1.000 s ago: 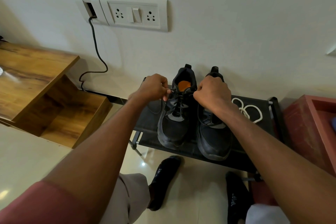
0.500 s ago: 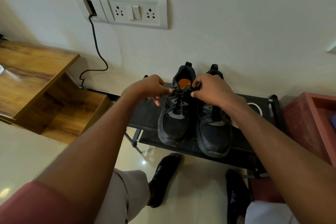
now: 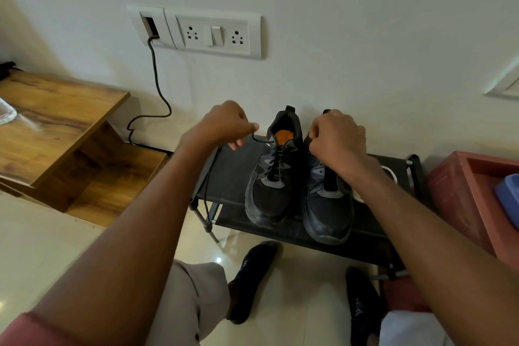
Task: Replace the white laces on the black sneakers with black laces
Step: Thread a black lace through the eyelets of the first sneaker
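A person's left hand (image 3: 224, 124) pinches one end of a black lace (image 3: 259, 140) just left of the frame's centre, the lace running from the top eyelets of the left sneaker (image 3: 273, 171) and a loose length trailing down under the wrist. The right hand (image 3: 335, 139), fingers curled, grips the other end of the lace above the right sneaker (image 3: 327, 205). Both black sneakers stand side by side, toes toward the camera, on the top tier of a black shoe rack (image 3: 233, 174) against the wall. A white lace (image 3: 390, 174) lies on the rack to the right, partly hidden by the right forearm. A white socket panel (image 3: 216, 34) sits on the wall in the upper left, a dark cable (image 3: 158, 87) hanging from it beside a wooden shelf unit (image 3: 56, 126). A red box (image 3: 460, 194) stands at the right edge.
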`<state>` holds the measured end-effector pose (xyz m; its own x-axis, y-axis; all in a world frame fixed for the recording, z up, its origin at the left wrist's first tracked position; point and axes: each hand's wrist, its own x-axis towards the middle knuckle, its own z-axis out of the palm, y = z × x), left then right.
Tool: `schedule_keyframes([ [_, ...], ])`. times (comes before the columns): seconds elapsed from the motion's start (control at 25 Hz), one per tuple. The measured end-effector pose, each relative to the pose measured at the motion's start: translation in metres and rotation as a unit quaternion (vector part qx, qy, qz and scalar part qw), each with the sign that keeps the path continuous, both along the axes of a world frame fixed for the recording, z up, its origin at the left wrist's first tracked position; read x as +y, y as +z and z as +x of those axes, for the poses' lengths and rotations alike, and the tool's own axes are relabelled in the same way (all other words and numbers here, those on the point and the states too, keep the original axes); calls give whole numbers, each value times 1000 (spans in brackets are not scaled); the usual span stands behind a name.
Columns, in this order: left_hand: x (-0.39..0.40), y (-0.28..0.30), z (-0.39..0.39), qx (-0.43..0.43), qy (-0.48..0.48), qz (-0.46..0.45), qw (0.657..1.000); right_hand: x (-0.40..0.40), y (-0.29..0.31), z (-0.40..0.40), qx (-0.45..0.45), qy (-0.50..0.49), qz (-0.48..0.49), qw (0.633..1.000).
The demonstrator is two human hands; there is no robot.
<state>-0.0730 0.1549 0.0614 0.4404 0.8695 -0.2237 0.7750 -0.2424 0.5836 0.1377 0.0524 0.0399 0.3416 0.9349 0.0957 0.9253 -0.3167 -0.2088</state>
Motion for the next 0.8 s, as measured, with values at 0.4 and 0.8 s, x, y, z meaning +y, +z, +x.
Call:
schedule_keyframes([
  [0.4,16,-64,30,-31,-31,-36,998,21,-38,-14,152,21,-19,988],
  [0.8,25,-27,-1,51,-66,-73,994,9,-6,27,152,62,-50,985],
])
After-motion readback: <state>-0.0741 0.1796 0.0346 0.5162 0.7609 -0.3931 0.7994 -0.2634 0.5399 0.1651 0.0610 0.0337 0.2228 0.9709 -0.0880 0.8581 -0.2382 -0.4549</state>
